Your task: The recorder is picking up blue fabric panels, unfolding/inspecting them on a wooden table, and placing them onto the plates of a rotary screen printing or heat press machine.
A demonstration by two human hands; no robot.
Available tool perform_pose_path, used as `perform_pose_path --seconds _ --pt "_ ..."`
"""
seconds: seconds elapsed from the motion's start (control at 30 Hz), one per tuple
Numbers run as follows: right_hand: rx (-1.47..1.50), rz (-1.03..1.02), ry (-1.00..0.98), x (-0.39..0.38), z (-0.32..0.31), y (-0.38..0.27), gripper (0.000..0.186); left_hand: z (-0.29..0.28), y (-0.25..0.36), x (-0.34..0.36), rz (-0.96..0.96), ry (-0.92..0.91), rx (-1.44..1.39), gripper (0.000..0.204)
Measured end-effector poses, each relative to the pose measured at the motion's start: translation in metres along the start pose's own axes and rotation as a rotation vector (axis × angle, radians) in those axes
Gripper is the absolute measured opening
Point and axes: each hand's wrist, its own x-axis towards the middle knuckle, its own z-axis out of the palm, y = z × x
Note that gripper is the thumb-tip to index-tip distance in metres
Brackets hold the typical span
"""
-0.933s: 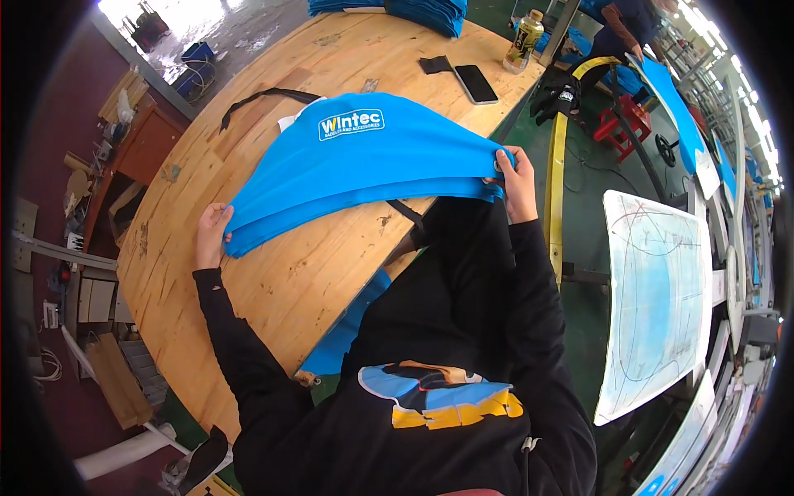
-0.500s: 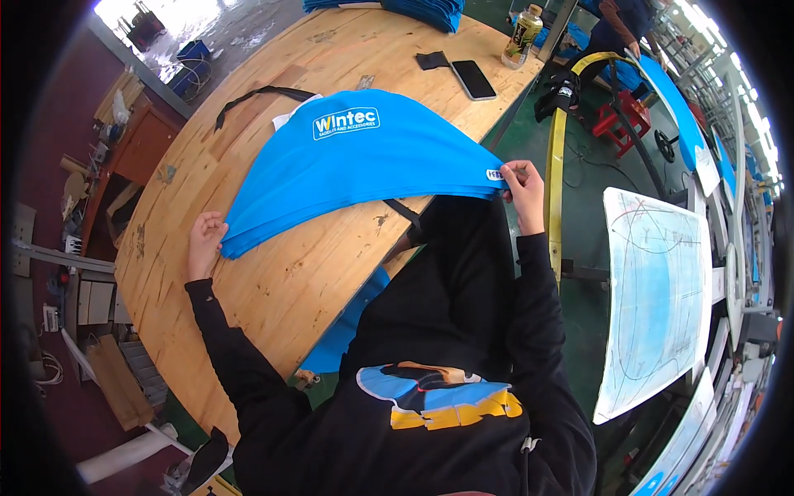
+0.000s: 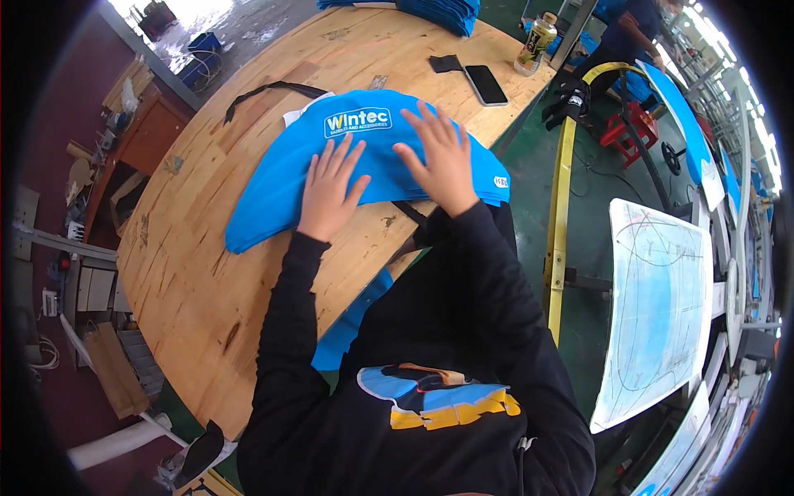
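A stack of curved blue fabric panels lies on the wooden table, its top piece bearing a white printed logo. My left hand rests on the near middle of the cloth with fingers spread. To its right, my right hand also lies spread over the fabric, thumb apart. Neither hand grips anything. A small white label shows at the right tip of the stack, which hangs at the table's edge. A black strap runs out behind the panels, and another pokes out beneath the near edge.
On the wooden table a phone, a dark cloth piece and a bottle stand far right. More blue fabric lies at the back. A yellow metal rail and a marked pattern sheet are on the right. Another person stands beyond.
Both hands have let go of the two tips of the panels and moved inward, flat onto the cloth. The view has shifted slightly.
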Motion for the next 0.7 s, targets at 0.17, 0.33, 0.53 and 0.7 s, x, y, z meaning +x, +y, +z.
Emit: perform_pose_path --seconds 0.17,0.33,0.53,0.7 --pt "-0.289 -0.067 -0.186 -0.025 0.036 0.025 0.058 0.0 -0.022 -0.04 -0.162 -0.065 0.238 0.051" --pt "-0.262 -0.067 -0.195 -0.018 0.039 0.021 0.058 -0.043 -0.085 -0.114 -0.458 -0.019 0.392 0.051" --pt "-0.212 -0.006 -0.282 0.019 0.042 0.024 0.048 -0.067 -0.093 -0.072 -0.502 0.271 0.296 0.044" --pt "-0.059 0.018 -0.049 0.085 0.08 0.026 0.034 -0.025 -0.077 0.055 -0.128 0.425 -0.081 0.031"
